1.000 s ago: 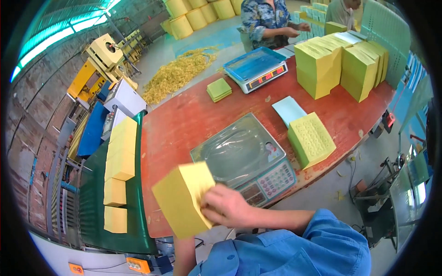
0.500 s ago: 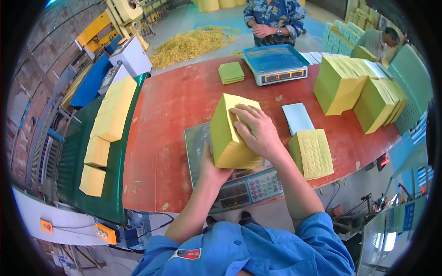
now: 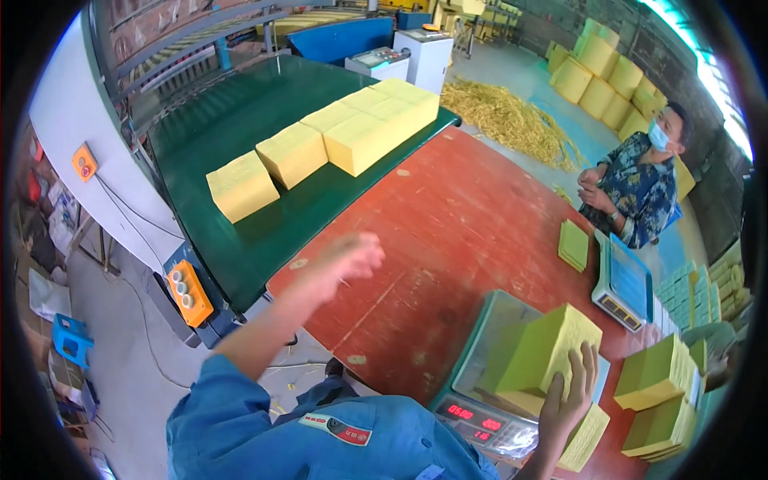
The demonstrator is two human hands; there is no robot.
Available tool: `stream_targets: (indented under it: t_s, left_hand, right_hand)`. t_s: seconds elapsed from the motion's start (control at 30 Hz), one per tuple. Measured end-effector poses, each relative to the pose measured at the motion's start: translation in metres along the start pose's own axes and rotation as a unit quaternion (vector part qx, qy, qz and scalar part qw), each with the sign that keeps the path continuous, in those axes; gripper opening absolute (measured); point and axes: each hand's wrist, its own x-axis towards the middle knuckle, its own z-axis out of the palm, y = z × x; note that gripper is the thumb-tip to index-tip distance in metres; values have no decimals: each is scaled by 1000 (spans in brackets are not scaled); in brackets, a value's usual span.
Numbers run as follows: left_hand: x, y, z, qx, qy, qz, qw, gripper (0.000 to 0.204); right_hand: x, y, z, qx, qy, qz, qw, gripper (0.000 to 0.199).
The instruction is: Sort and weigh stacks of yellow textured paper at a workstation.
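Touching yellow stack [image 3: 534, 352]: right grip [image 3: 568, 392] | left grip [image 3: 346, 262]: blurred | scale [image 3: 486, 344]: part-hidden

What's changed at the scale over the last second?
The yellow stack has come down from both hands onto the scale. The left hand has let go and moved left, over the red table; the right hand still seems to touch the stack's right side, fingers spread. The yellow blocks stayed on the green belt.
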Motion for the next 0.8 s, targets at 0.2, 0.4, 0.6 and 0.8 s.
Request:
stream_targets:
  t_s: [0.2, 0.4, 0.6, 0.8]
  left_hand:
    - [170, 58, -128, 330, 181, 157, 913, 51]
    - [328, 86, -174, 568, 197, 176, 779, 51]
    - [376, 77, -151, 686, 175, 176, 684, 39]
    - [377, 76, -152, 683, 236, 259, 641, 34]
  right_hand:
    - [4, -130, 93, 414, -185, 99, 886, 25]
    - [-41, -176, 281, 405, -155, 159, 887, 17]
    - [-50, -182, 301, 302, -102, 125, 940, 18]
    - [-47, -189, 313, 284, -87, 141, 944, 19]
